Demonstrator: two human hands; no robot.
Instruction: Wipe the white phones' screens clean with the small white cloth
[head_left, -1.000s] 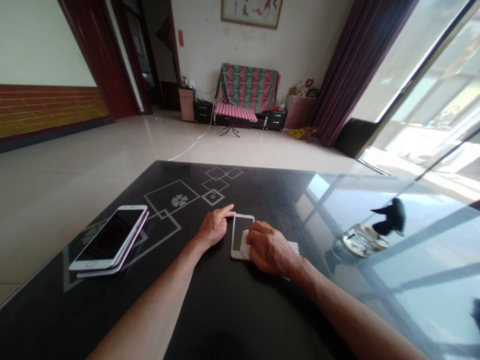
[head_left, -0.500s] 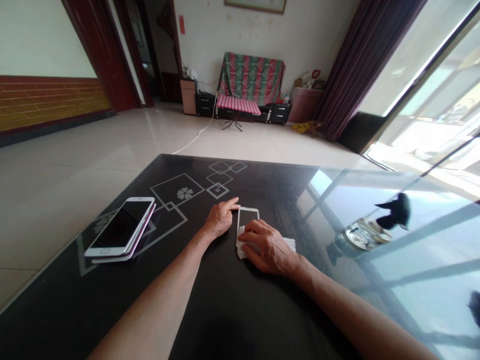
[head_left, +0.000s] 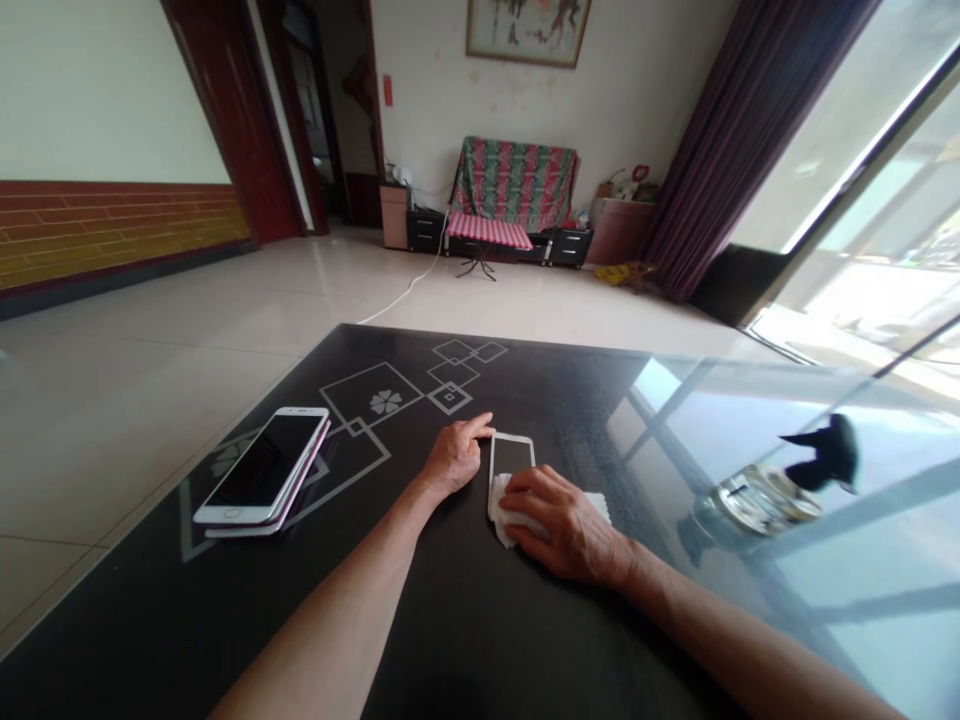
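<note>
A white-framed smartphone point(head_left: 513, 451) lies flat on the dark table, its lower part hidden under my right hand and a white tissue point(head_left: 504, 512). My right hand point(head_left: 559, 522) is closed over the tissue and presses it on the phone's screen. At the phone's upper left corner, my left hand point(head_left: 455, 455) holds the edge with its fingertips; one finger stretches past the corner and the others are curled. To the left lies a small stack of phones, with a white smartphone point(head_left: 266, 466) on top, screen up.
The glossy black table point(head_left: 480, 620) has a pattern of diamond lines. On its right side is a clear spray bottle point(head_left: 765, 498) with a black trigger head. Beyond the table, a pink striped stool point(head_left: 489, 232) stands before a cloth-covered object point(head_left: 517, 185).
The whole view has shifted slightly, so everything sits lower and further right. My right hand and the tissue stay on the phone's lower part; my left hand stays at its corner.
</note>
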